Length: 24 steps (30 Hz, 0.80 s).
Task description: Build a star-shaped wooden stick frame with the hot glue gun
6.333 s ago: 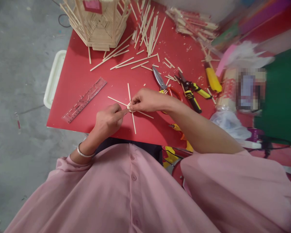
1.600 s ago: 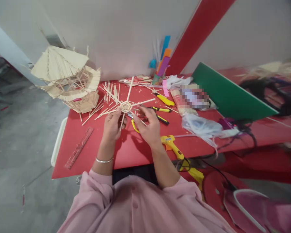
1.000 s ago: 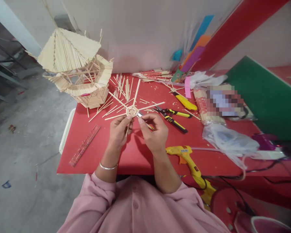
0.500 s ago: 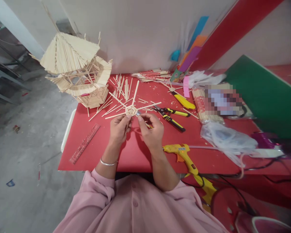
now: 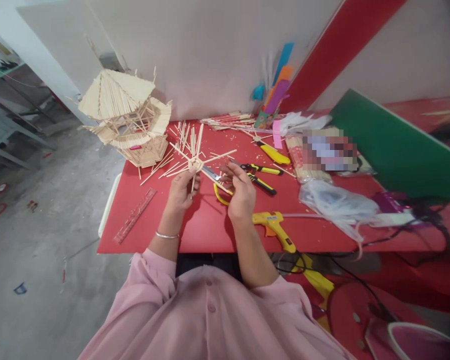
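Observation:
A star-shaped frame (image 5: pixel 195 164) of thin wooden sticks, with a small ringed hub and several spokes, is raised over the red table. My left hand (image 5: pixel 183 190) pinches it close to the hub, along the spoke that points towards me. My right hand (image 5: pixel 240 192) is at the frame's right side, fingers apart and partly bent, near the end of another spoke. Whether it touches that spoke I cannot tell. Scissors with a yellow handle (image 5: pixel 221 195) show behind the frame, their blades partly covered by sticks and fingers.
A stick-built pavilion model (image 5: pixel 125 120) stands at the back left, loose sticks (image 5: pixel 189 137) beside it. Yellow-black cutting pliers (image 5: pixel 260 177), a yellow-handled tool (image 5: pixel 272 152) and a yellow glue gun (image 5: pixel 275 227) lie to the right. A clear ruler (image 5: pixel 135 215) lies left. Plastic bags (image 5: pixel 333 202) sit farther right.
My right hand has come away from the hub towards the right, and its fingers have spread. The frame has turned and tilted slightly in my left hand. The whole view has shifted a little.

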Available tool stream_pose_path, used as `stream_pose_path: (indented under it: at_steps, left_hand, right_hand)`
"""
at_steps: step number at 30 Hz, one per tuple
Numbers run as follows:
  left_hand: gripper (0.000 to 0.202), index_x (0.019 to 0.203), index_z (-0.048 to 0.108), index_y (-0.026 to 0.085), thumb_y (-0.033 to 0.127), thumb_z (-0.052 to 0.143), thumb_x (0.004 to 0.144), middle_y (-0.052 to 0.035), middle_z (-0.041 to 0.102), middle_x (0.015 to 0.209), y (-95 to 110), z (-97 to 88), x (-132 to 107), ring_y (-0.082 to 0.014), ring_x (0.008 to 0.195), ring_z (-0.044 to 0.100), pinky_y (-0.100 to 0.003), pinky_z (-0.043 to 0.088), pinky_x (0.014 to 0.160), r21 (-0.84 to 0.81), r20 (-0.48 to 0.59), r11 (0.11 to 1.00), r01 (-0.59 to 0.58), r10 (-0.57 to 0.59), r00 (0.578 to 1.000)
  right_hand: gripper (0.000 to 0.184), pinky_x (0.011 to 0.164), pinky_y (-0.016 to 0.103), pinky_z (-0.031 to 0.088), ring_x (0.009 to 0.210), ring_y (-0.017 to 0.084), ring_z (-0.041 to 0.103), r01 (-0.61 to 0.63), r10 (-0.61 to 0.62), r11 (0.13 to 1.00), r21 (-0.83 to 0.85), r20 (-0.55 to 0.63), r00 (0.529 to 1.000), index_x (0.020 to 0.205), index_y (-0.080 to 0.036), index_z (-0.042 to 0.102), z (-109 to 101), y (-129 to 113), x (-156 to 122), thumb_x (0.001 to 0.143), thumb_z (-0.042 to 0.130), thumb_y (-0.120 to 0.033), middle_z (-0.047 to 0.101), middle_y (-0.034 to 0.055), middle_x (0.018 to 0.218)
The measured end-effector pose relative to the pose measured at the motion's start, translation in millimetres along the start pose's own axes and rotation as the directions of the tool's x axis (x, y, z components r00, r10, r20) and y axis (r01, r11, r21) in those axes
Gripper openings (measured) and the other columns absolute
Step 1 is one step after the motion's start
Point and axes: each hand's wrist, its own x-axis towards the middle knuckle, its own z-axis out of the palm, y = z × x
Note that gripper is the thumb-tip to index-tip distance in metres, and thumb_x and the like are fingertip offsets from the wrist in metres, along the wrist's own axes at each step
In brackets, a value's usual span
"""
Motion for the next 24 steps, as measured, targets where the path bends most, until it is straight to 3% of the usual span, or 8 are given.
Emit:
stream_pose_path:
  at_steps: [4, 8, 12, 17, 20, 24]
  left_hand:
    - [0.021, 0.075, 0.058, 0.015, 0.027, 0.075, 0.079, 0.0041, 0.056, 0.061, 5, -3.7, -3, -0.0029, 0.043, 0.045, -0.012, 0.024, 0.033, -0.12, 0.19, 0.985, 0.124, -0.1, 0.977]
    - [0.021, 0.073, 0.056, 0.015, 0.027, 0.07, 0.083, 0.0032, 0.055, 0.057, 4, -4.7, -7, -0.0032, 0.041, 0.043, -0.012, 0.025, 0.033, -0.078, 0.283, 0.975, 0.208, -0.179, 0.942]
    - [0.022, 0.074, 0.061, 0.015, 0.031, 0.074, 0.08, 0.0033, 0.053, 0.05, -2, -5.5, -5, -0.0044, 0.037, 0.042, -0.014, 0.023, 0.033, 0.024, 0.254, 0.975, 0.22, -0.219, 0.942]
    - [0.033, 0.068, 0.059, 0.016, 0.041, 0.079, 0.075, 0.0057, 0.048, 0.044, -2, -10.7, 0, -0.0034, 0.033, 0.036, -0.016, 0.022, 0.033, 0.067, 0.313, 0.989, 0.13, -0.144, 0.939]
    - [0.036, 0.067, 0.054, 0.018, 0.043, 0.078, 0.078, 0.0075, 0.046, 0.044, 4, -12.0, 0, -0.0026, 0.032, 0.033, -0.015, 0.019, 0.032, 0.027, 0.24, 0.992, 0.124, -0.126, 0.962]
    - [0.035, 0.069, 0.054, 0.018, 0.042, 0.077, 0.081, 0.0083, 0.045, 0.046, 12, -8.5, 1, -0.002, 0.033, 0.031, -0.015, 0.017, 0.032, -0.049, 0.139, 0.99, 0.131, -0.123, 0.983]
  right_hand:
    - [0.049, 0.068, 0.029, 0.054, 0.087, 0.016, 0.069, -0.058, 0.054, 0.998, 0.037, 0.112, 0.992, 0.128, -0.025, 0.062, -11, -6, -6, 0.08, 0.066, -0.037, 0.075, 0.0082, 0.117]
    - [0.058, 0.076, 0.031, 0.057, 0.095, 0.018, 0.07, -0.01, 0.017, 0.999, -0.039, 0.182, 0.983, 0.132, -0.025, 0.061, -9, -15, -17, 0.077, 0.075, -0.039, 0.072, 0.0107, 0.126]
    - [0.055, 0.071, 0.031, 0.058, 0.083, 0.016, 0.07, 0.088, -0.046, 0.984, -0.152, 0.258, 0.965, 0.129, -0.027, 0.065, -1, -24, -18, 0.077, 0.075, -0.041, 0.072, 0.0076, 0.128]
    - [0.025, 0.086, 0.036, 0.058, 0.088, 0.02, 0.074, 0.288, -0.188, 0.884, -0.369, 0.283, 0.94, 0.102, -0.026, 0.079, 2, -34, -12, 0.09, 0.063, -0.041, 0.08, 0.0033, 0.103]
    - [0.022, 0.083, 0.035, 0.056, 0.082, 0.019, 0.074, 0.329, -0.197, 0.82, -0.469, 0.309, 0.93, 0.096, -0.029, 0.081, -4, -39, -15, 0.092, 0.062, -0.04, 0.081, 0.0006, 0.092]
    - [0.018, 0.067, 0.028, 0.051, 0.066, 0.015, 0.067, 0.32, -0.129, 0.782, -0.535, 0.364, 0.922, 0.081, -0.029, 0.081, -17, -41, -33, 0.086, 0.073, -0.045, 0.077, -0.0019, 0.075]
